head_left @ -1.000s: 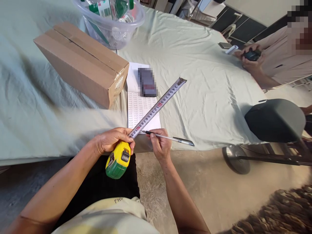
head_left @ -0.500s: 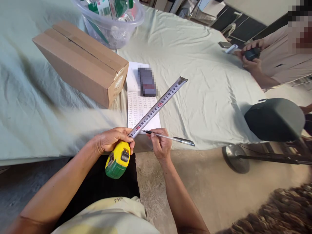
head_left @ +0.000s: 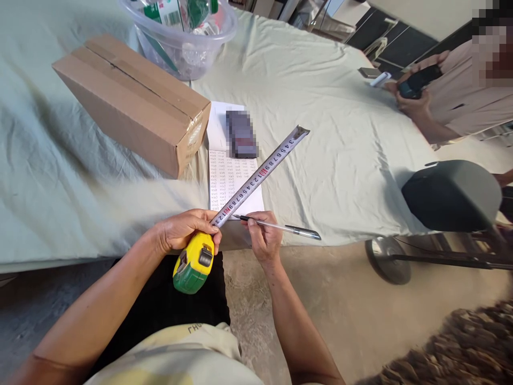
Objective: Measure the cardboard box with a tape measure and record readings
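My left hand (head_left: 181, 231) is closed around a yellow and green tape measure (head_left: 194, 263) at the table's near edge. Its steel blade (head_left: 260, 174) is pulled out and slants up to the right across a white printed sheet (head_left: 229, 176). My right hand (head_left: 262, 238) pinches a silver pen (head_left: 280, 228), whose tip touches the blade near the sheet's bottom edge. A sealed brown cardboard box (head_left: 132, 101) lies to the left of the sheet on the pale green cloth (head_left: 320, 139).
A clear plastic tub (head_left: 184, 32) of bottles stands behind the box. A dark blurred item (head_left: 240, 133) lies on the sheet. Another person at the far right holds a dark phone (head_left: 417, 83). A black stool (head_left: 452, 195) stands by the table's right corner.
My hands, the tape and the pen have stayed put. The other person at the far right has raised and tilted the dark phone in their hands.
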A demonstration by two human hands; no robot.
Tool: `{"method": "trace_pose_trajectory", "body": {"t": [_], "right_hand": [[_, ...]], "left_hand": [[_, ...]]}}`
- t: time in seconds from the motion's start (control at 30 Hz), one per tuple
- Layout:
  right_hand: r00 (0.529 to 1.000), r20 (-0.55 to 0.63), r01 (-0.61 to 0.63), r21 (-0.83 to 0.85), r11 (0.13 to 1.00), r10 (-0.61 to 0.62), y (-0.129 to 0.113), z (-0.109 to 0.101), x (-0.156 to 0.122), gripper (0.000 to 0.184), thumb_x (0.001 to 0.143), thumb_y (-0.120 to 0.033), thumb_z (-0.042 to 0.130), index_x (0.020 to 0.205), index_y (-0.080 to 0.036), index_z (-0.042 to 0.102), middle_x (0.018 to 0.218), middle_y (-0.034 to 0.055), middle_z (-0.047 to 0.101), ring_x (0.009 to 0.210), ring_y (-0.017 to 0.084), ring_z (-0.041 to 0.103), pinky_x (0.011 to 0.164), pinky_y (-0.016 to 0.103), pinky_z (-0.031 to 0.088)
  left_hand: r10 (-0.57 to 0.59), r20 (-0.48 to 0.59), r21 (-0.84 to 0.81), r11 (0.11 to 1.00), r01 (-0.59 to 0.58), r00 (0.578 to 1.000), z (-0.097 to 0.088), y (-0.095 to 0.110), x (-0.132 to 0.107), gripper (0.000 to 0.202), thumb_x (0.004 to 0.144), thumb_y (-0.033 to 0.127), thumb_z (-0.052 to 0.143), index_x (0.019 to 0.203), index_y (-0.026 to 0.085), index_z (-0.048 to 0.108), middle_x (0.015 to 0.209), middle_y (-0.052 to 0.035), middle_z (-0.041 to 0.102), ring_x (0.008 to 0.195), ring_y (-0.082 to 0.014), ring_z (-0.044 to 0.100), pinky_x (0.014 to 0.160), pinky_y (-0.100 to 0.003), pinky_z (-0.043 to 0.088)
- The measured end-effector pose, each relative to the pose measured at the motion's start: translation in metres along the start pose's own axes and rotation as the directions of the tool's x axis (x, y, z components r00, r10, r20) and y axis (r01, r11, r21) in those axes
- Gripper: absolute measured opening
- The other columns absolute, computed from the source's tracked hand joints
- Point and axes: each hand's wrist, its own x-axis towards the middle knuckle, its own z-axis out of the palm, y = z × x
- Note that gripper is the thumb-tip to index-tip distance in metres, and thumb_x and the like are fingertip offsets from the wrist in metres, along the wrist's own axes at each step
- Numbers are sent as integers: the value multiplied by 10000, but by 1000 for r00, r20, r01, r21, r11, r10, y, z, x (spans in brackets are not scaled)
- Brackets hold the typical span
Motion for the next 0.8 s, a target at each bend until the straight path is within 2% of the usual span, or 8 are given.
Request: {"method": "trace_pose_trajectory", "body": {"t": [0.2, 0.8], "right_hand": [[998, -63, -4, 22, 1000, 5, 1, 1, -1, 99, 892, -258, 520, 858, -223, 606, 753, 21, 647, 637, 171, 622, 576, 316, 505], [999, -38, 12, -13, 1000, -13, -2, 0, 1, 99, 878, -242, 515, 837, -223, 603, 725, 19, 644, 612, 172, 636, 536, 307, 490]], "left_hand": [[-2, 23, 22, 1000, 1, 1000, 0, -1, 1, 302, 746, 95, 620, 1043, 139, 577, 658, -45, 674, 598, -187, 673, 578, -272, 527], [-18, 16, 36, 999, 17, 1000, 1, 1, 2, 354, 755, 98, 628, 1104, 135, 578, 669, -42, 673, 609, -188, 680, 584, -273, 534]]}}
